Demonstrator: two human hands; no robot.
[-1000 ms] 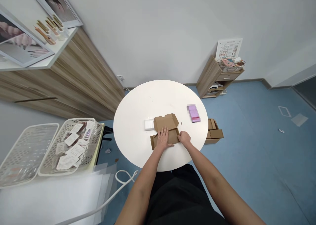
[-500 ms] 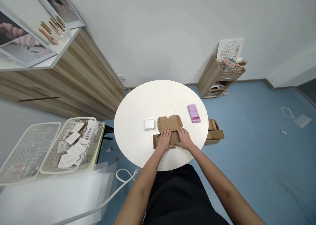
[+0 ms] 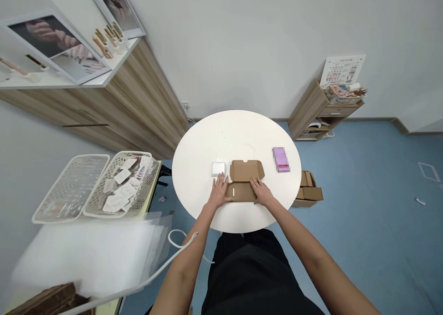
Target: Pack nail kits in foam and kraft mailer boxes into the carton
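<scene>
A brown corrugated cardboard mailer box [image 3: 242,182] lies on the white round table [image 3: 235,133], its slotted lid flap [image 3: 246,170] folded open toward the far side. My left hand [image 3: 218,192] has spread fingers against the box's left end. My right hand [image 3: 262,192] grips the right end. A narrow white strip [image 3: 233,193] shows in the box's front panel. A small white square packet [image 3: 218,169] lies just beyond my left hand. A pink pixelated package [image 3: 281,159] lies to the right.
Beyond the table's left edge stand a white perforated basket [image 3: 121,185] holding several white packets and a second basket [image 3: 71,188]. Flat cardboard pieces [image 3: 308,188] sit on the blue floor at right. A white cable [image 3: 173,255] crosses near my left arm.
The box's left end has folded in, making the box narrower and neater. My hands have moved slightly apart, to its ends. The whole view has shifted as my head turned.
</scene>
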